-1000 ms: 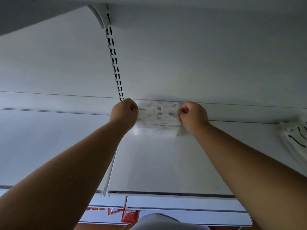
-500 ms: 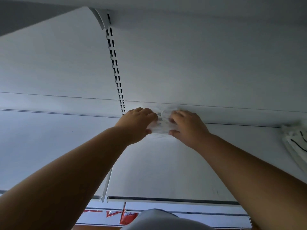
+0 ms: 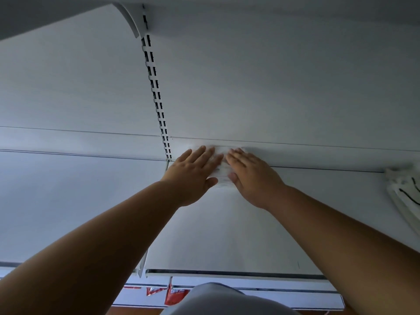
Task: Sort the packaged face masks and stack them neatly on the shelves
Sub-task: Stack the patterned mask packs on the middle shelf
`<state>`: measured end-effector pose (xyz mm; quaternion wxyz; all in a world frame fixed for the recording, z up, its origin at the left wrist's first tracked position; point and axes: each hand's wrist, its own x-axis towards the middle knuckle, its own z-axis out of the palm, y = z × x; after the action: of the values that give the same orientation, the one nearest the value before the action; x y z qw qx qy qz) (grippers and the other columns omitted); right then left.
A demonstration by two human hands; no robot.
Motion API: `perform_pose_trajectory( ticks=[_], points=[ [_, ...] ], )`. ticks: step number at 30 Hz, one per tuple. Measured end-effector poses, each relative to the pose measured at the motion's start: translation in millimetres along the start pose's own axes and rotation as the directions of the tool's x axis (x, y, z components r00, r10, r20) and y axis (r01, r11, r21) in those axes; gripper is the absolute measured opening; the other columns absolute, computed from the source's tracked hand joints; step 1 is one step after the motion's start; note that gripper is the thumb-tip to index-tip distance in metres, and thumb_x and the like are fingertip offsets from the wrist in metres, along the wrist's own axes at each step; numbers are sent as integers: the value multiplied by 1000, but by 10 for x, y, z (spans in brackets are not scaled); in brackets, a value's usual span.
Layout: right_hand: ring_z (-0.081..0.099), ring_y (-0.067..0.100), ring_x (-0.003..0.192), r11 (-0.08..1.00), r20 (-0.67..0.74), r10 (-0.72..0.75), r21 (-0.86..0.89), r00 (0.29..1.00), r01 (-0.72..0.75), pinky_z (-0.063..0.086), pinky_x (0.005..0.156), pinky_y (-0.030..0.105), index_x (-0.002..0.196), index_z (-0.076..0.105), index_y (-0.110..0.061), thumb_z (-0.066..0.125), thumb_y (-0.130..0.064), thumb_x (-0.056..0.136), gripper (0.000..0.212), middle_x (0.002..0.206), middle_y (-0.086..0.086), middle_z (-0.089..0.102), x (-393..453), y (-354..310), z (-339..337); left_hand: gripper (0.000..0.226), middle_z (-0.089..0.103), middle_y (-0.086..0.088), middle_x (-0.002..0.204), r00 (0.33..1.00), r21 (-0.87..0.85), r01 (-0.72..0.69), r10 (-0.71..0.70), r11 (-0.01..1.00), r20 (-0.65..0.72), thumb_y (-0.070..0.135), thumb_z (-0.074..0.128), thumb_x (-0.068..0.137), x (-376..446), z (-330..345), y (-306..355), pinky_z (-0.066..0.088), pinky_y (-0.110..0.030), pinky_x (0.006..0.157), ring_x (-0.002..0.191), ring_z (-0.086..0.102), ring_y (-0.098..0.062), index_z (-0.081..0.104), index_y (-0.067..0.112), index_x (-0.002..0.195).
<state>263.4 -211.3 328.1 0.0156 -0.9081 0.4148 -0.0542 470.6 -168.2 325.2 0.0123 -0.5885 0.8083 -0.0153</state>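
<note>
Hands [image 3: 193, 173] [image 3: 252, 176] flat on mask pack [image 3: 221, 171]; another pack [image 3: 406, 192] far right.

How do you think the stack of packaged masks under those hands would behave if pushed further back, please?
The stack of masks probably slides easily on the smooth shelf. It looks thin and soft, so likely floppy and light. With the left hand and right hand pressing flat, loose packets might otherwise fan apart.

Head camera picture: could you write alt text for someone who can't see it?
Two bare hands, left hand and right hand, press flat with straight fingers on a pack of face masks at the back of a white shelf. More white masks lie at the right edge.
</note>
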Motion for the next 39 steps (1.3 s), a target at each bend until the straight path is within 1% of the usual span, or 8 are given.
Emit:
perform_pose_trajectory(
  ticks=[4, 9, 15, 23, 28, 31, 34, 39],
  points=[
    [30, 26, 147, 999, -15, 9, 53, 1000, -9, 27, 119, 43, 150, 37, -6, 13, -44, 97, 69, 156, 13, 37, -17, 33, 169, 64, -1, 2, 169, 1000, -23, -12, 12, 1000, -19, 51, 13, 102, 30, 43, -21, 0, -35, 125, 155, -4, -16, -9, 29, 159],
    [32, 30, 146, 996, -153, 32, 88, 988, -19, 21, 120, 42, 150, 34, -1, 53, -27, 99, 60, 155, 18, 37, -35, 0, 199, 67, -4, 4, 168, 999, -70, 27, -29, 997, -18, 49, 19, 106, 9, 126, -26, -3, -32, 125, 154, -8, -12, -14, 22, 158],
    [33, 28, 146, 999, -125, -35, -44, 991, 30, 29, 117, 44, 153, 34, -13, 27, -34, 100, 57, 157, 13, 34, -115, 102, 323, 65, -7, 0, 168, 1000, -38, -6, 5, 999, -28, 45, 23, 106, 19, 140, -4, -2, -35, 126, 155, -8, -18, -21, 29, 152],
    [44, 29, 139, 993, -63, -43, -108, 997, 36, 43, 109, 46, 149, 41, -12, 30, -33, 96, 58, 152, 14, 44, -85, 117, 241, 67, -10, -4, 168, 999, 71, -31, 30, 997, 21, 43, 24, 107, 38, 102, 16, -1, -40, 126, 155, -8, -23, -15, 25, 158],
    [37, 33, 143, 993, -75, -42, -114, 996, 33, 31, 116, 49, 147, 44, -11, 66, -36, 88, 68, 153, 17, 41, -94, 78, 112, 88, -12, -1, 168, 999, 14, -20, 20, 1000, 36, 49, 47, 100, 16, -30, -57, -4, -36, 124, 154, -11, -18, -12, 21, 158],
    [36, 33, 143, 995, -85, -27, -94, 996, 19, 30, 117, 49, 143, 47, -4, 42, -51, 96, 67, 153, 19, 40, -52, -3, -17, 89, -12, -4, 167, 1000, 5, 18, -18, 1000, -12, 65, 41, 96, -19, -91, -68, -2, -39, 125, 155, -11, -21, -6, 24, 160],
    [43, 33, 139, 998, -123, -4, 57, 992, 11, 33, 115, 46, 139, 51, 0, 27, -44, 99, 65, 148, 19, 46, 18, -90, -92, 67, 9, -1, 168, 992, -147, 89, -101, 985, -73, 55, 31, 103, -27, -123, -38, 8, -37, 124, 155, 8, -22, 13, 25, 160],
    [55, 36, 117, 983, -45, 95, 161, 994, -87, 48, 96, 43, 116, 64, -5, 51, -22, 95, 29, 124, 12, 61, 170, 13, -58, 37, 59, 4, 139, 959, -330, 184, -242, 926, -145, 16, 47, 98, -9, -137, -36, 41, -36, 104, 126, 51, -26, 62, 25, 131]
  ],
)
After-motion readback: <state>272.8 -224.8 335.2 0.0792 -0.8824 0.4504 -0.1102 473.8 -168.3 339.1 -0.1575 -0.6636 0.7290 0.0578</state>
